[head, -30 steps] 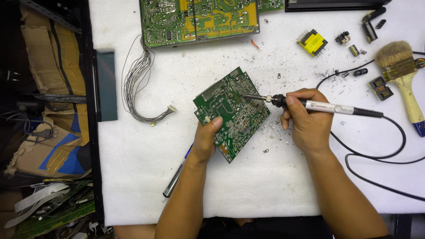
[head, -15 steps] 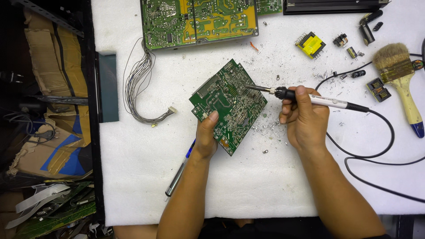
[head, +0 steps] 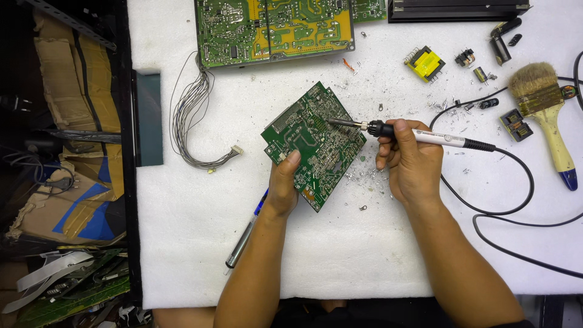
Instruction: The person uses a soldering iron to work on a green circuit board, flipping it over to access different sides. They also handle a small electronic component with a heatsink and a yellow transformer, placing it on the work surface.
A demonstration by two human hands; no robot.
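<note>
A small green circuit board (head: 313, 143) lies tilted on the white foam sheet (head: 340, 255). My left hand (head: 283, 185) presses its near edge, thumb on the board. My right hand (head: 412, 159) grips a soldering iron (head: 419, 135) with a white and black handle. Its metal tip rests on the board's upper right area. The iron's black cord (head: 516, 200) loops off to the right. Bits of solder and cut leads (head: 364, 176) lie scattered beside the board.
A larger green and yellow circuit board (head: 273, 30) lies at the top, with a grey wire bundle (head: 188, 121) to its left. A yellow transformer (head: 424, 63), small components, and a brush (head: 546, 115) sit at right. A pen (head: 246, 234) lies under my left forearm. Cardboard and scrap fill the left side.
The board and both hands have shifted slightly up and left in view. The iron's tip has slid a little left across the board.
</note>
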